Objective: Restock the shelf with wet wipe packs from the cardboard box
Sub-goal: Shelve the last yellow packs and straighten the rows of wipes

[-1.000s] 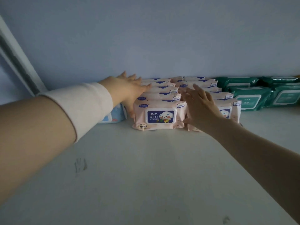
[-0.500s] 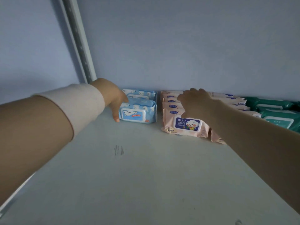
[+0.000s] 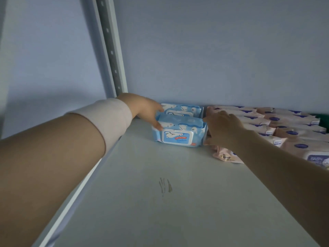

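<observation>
Two blue wet wipe packs stand one behind the other at the back left of the white shelf (image 3: 160,202). My left hand (image 3: 146,111) presses its fingers against the left end of the front blue pack (image 3: 179,132). My right hand (image 3: 222,129) lies flat against that pack's right end, in the gap beside the pink packs. The rear blue pack (image 3: 181,108) stands behind it by the wall. Rows of pink baby wipe packs (image 3: 277,122) fill the shelf to the right. The cardboard box is out of view.
A perforated metal upright (image 3: 110,50) rises at the shelf's back left corner. A bit of a green pack (image 3: 320,116) shows at the far right edge. The blue wall closes the back. A dark smudge (image 3: 164,186) marks the bare shelf front.
The view has swung left. My left hand moved from the pink packs to the blue pack's left end; my right hand slid left off the pink packs to the blue pack's right end.
</observation>
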A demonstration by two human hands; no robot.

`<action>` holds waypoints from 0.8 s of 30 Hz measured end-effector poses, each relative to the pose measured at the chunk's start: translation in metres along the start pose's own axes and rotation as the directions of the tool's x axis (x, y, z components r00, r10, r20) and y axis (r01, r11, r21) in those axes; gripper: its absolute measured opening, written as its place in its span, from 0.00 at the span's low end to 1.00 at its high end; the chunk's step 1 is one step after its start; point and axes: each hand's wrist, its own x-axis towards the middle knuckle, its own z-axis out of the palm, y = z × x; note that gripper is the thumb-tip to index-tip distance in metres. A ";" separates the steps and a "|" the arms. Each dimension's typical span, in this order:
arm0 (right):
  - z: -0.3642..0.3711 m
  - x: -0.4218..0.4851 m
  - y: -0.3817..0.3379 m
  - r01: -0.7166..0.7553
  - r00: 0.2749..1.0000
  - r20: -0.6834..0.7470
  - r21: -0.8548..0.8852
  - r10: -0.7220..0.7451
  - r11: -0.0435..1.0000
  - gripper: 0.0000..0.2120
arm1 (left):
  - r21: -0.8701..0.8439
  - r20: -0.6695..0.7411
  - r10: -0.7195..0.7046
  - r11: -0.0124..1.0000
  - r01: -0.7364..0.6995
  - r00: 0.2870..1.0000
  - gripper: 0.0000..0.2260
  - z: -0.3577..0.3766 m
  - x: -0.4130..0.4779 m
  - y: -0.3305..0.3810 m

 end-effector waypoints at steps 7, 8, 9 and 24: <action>0.034 0.022 -0.019 -0.042 0.998 -0.049 0.108 0.047 0.993 0.40 | -0.281 -0.332 0.062 0.946 -0.162 0.941 0.29 0.016 0.048 -0.017; 0.037 0.024 -0.020 -0.045 0.996 -0.066 0.117 0.053 0.992 0.41 | -0.299 -0.359 0.067 0.937 -0.182 0.931 0.29 0.017 0.054 -0.017; 0.040 0.027 -0.021 -0.049 0.995 -0.080 0.128 0.060 0.991 0.43 | -0.315 -0.375 0.073 0.928 -0.201 0.924 0.28 0.018 0.059 -0.016; 0.067 0.048 -0.024 -0.077 0.964 -0.221 0.310 0.151 0.948 0.39 | -0.392 -0.368 0.159 0.867 -0.308 0.916 0.22 0.021 0.120 0.003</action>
